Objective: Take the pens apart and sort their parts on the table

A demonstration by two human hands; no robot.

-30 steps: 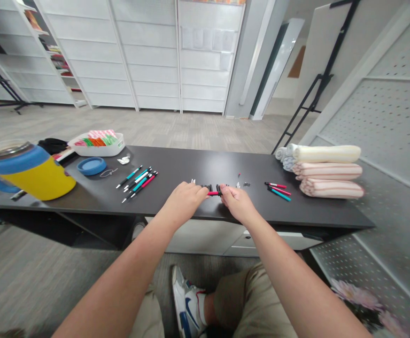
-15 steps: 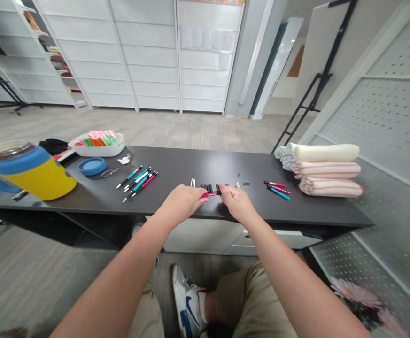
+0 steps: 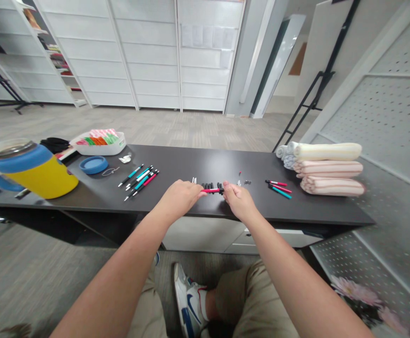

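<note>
Between my hands is a red pen barrel (image 3: 211, 190), held level just above the desk's front part. My left hand (image 3: 183, 195) is closed on its left end. The fingers of my right hand (image 3: 238, 198) pinch the right end, where a black part shows; their grip hides most of that part. Just behind the barrel lie several short black pen grips (image 3: 209, 185) in a row. White refill tubes (image 3: 194, 180) lie beyond my left hand. Small pen parts (image 3: 247, 182) rest beyond my right hand.
Assembled pens (image 3: 139, 182) lie to the left, with red and teal barrels (image 3: 279, 188) to the right. Rolled towels (image 3: 329, 169) are stacked at the right end. A yellow-blue jug (image 3: 42, 171), a blue lid (image 3: 93, 164) and a white basket (image 3: 101, 149) occupy the left.
My hands have moved slightly apart, and more of the red barrel shows between them. The whole view has shifted a little.
</note>
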